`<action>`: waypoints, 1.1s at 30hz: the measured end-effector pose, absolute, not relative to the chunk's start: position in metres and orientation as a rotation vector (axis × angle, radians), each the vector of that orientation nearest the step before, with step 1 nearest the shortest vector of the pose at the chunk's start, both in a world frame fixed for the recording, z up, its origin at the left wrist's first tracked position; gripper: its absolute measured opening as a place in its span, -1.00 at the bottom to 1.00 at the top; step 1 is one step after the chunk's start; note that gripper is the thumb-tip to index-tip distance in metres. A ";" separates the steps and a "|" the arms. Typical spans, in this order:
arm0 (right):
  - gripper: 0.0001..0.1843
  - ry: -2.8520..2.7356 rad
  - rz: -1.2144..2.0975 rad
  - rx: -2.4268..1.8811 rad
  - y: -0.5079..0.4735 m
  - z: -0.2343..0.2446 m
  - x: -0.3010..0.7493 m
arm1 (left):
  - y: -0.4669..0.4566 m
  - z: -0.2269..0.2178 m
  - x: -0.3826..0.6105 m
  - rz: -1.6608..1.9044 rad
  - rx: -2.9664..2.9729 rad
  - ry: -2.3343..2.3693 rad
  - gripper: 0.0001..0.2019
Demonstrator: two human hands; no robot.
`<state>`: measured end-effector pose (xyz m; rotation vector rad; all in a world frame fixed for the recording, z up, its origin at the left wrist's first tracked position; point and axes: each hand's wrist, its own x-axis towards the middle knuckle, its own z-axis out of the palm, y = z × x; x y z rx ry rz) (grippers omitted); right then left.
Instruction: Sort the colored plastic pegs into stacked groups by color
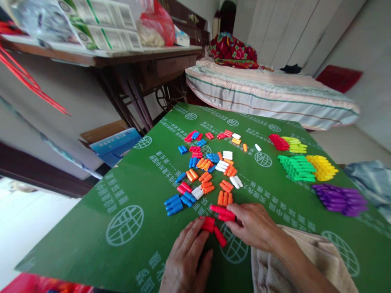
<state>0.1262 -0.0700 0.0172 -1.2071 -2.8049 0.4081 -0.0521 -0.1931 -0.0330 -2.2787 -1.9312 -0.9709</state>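
A green board (pixel 131 183) printed with white globes carries many small plastic pegs. My left hand (pixel 186 256) lies near the front edge, fingers pinched on a short row of red pegs (pixel 209 224); one red peg (pixel 220 237) lies loose beside it. My right hand (pixel 255 226) holds another row of red pegs (pixel 222 212) at its fingertips. Just beyond lie mixed orange (pixel 225 198), blue (pixel 174 204) and white pegs (pixel 227 155).
Sorted piles lie at the right: red (pixel 278 142), yellow-green (pixel 293 145), green (pixel 297 167), yellow (pixel 322 167), purple (pixel 340 198). A beige cloth (pixel 305 260) lies under my right forearm. A wooden table (pixel 146 61) stands at the left, a bed (pixel 269 93) behind.
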 end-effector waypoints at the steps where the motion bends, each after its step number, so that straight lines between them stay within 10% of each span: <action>1: -0.90 -2.808 0.417 -1.200 -0.071 0.018 0.128 | -0.193 -0.032 -0.053 -0.970 -2.280 -1.928 -0.64; 33: -0.86 -2.736 0.456 -1.151 -0.075 0.013 0.108 | -0.168 0.001 -0.085 -1.272 -2.180 -2.163 -0.93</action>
